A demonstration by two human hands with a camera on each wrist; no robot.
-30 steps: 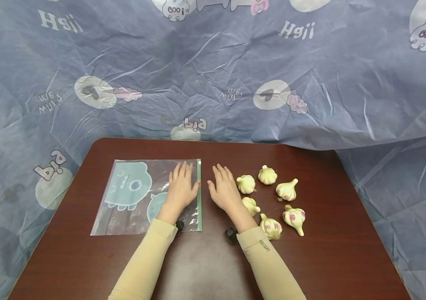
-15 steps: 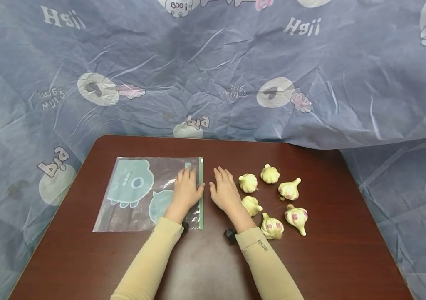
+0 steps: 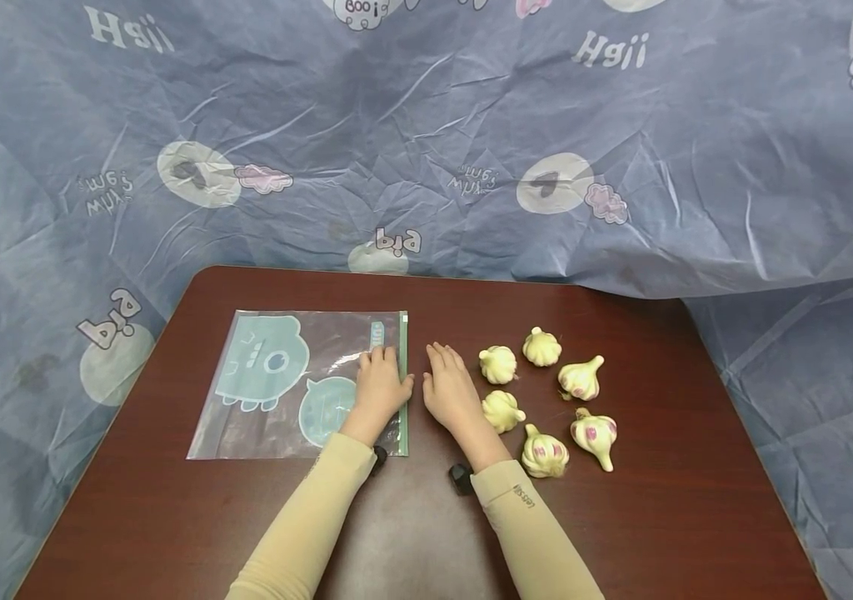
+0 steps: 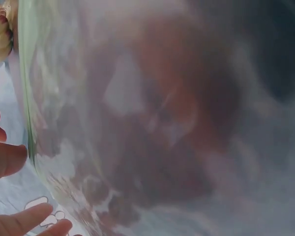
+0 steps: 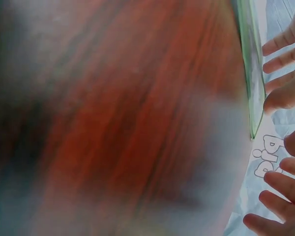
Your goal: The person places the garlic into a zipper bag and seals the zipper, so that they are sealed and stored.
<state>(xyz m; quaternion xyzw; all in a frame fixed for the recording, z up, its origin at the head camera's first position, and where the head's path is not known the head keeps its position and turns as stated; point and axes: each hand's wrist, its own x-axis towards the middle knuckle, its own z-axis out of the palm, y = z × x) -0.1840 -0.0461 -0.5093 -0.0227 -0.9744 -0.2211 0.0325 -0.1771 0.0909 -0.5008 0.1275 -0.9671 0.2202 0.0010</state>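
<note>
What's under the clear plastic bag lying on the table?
Reddish-brown tabletop shows through the clear parts of the plastic bag. What lies beneath its blue printed figures and the left hand is covered.

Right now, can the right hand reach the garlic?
Probably yes: the right hand looks empty and is beside the garlic, with nothing visible between them on the table.

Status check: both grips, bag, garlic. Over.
Left grip over bag, near green strip. Right grip holding nothing. Bag lying on table. Six garlic bulbs at right, no obstruction seen.
</note>
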